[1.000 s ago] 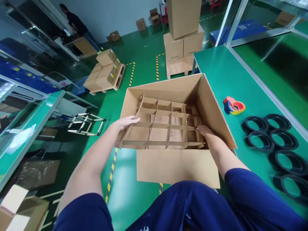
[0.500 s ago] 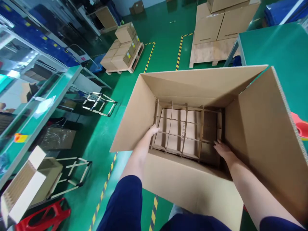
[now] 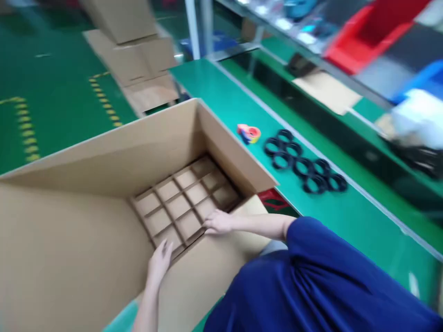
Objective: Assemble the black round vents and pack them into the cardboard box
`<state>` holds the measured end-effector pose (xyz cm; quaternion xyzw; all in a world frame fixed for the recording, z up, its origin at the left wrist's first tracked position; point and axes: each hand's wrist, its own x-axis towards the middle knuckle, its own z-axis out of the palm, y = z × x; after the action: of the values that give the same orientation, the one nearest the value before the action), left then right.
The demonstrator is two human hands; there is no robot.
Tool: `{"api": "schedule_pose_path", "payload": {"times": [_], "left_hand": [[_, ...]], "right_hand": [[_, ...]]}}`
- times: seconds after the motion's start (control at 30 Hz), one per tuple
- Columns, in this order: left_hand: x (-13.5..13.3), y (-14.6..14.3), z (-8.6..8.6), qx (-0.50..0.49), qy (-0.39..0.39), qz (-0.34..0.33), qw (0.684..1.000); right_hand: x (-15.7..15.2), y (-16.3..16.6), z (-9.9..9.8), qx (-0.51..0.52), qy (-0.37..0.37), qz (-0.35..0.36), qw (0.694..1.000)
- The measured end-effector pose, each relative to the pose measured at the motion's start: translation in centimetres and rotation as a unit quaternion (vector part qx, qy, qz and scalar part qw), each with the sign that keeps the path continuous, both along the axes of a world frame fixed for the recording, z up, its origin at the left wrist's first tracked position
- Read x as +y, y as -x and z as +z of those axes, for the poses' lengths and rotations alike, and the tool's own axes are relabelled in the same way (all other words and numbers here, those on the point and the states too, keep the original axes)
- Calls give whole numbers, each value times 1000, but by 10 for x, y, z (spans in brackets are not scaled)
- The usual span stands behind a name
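A large open cardboard box (image 3: 114,157) stands in front of me, its flaps raised or folded outward. Down inside lies a cardboard divider (image 3: 171,217) whose crossing strips form a grid of square cells. Over the divider's near left corner is my left hand (image 3: 159,262), fingers stretched out and slightly apart. My right hand (image 3: 218,222) has its fingers curled over the near edge of the divider, close to the box's near wall. The fingertips are partly blurred.
On the green table (image 3: 367,230) to the right lie several black rings (image 3: 302,166) and rolls of coloured tape (image 3: 249,133). A red bin (image 3: 367,39) sits on the shelf above. Stacked cartons (image 3: 138,57) rest on a pallet (image 3: 155,94) at the back.
My view has swung right, bringing the table and rings into sight. The divider appears turned in view with the box. My right hand has moved from the divider's right end to its near edge.
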<state>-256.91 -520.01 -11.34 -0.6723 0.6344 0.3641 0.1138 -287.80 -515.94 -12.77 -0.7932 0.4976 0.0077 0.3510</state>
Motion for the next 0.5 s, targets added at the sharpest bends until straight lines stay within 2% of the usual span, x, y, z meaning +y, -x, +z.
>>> {"api": "schedule_pose_path", "payload": {"times": [0.1,0.2,0.27,0.33,0.43,0.5], "left_hand": [[29,-5,-23,0,67,-49,997],[67,5,-27,-27,135,-120,983],[86,21,-15,-56,197,-132,970],[98,42,5,-78,233,-124,962],[115,61,37,-55,181,-113,975],[134,55,51,-4,172,-84,981]], "right_hand": [[30,-4,2,-9,83,33,996],[45,-3,4,14,98,49,994],[47,-3,10,19,92,62,994],[52,-4,19,22,81,64,994],[71,2,27,42,63,31,997],[79,12,20,45,74,14,996]]}}
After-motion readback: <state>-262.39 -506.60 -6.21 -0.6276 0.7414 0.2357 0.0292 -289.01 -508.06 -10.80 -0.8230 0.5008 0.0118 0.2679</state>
